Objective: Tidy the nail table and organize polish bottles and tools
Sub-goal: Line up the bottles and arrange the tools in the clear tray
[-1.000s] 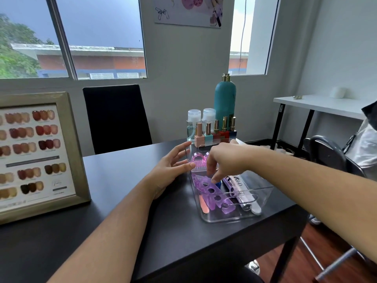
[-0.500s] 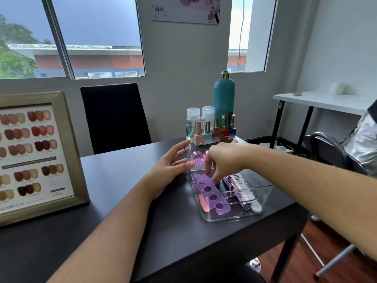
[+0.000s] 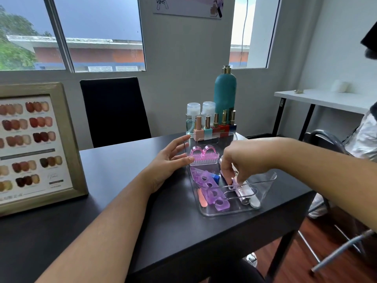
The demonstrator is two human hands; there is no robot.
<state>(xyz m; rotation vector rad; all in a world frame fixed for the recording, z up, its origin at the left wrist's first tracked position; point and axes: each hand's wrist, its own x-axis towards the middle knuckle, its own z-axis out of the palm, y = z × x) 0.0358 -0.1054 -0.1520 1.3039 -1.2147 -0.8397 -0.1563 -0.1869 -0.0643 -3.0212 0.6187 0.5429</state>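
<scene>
A clear plastic tray (image 3: 230, 213) sits on the black table (image 3: 126, 201) near its right edge. Inside lie purple toe separators (image 3: 212, 190), a pink nail brush (image 3: 204, 157), an orange stick (image 3: 202, 199), a lilac tube (image 3: 243, 194) and a grey nail file (image 3: 255, 202). My left hand (image 3: 169, 162) rests flat against the tray's left wall, fingers spread. My right hand (image 3: 244, 158) reaches down into the tray, thumb and fingers pinched on the far end of the lilac tube. Behind the tray stands a row of polish bottles (image 3: 216, 127).
A tall teal bottle (image 3: 225, 92) and two clear pump bottles (image 3: 192, 115) stand behind the polishes. A framed nail colour chart (image 3: 40, 144) leans at the table's left. A black chair (image 3: 114, 111) faces me; a white side table (image 3: 322, 100) and a metal chair (image 3: 326, 139) are on the right.
My right hand has moved from the purple toe separators to the right and pinched the lilac tube. The left hand stayed against the tray wall.
</scene>
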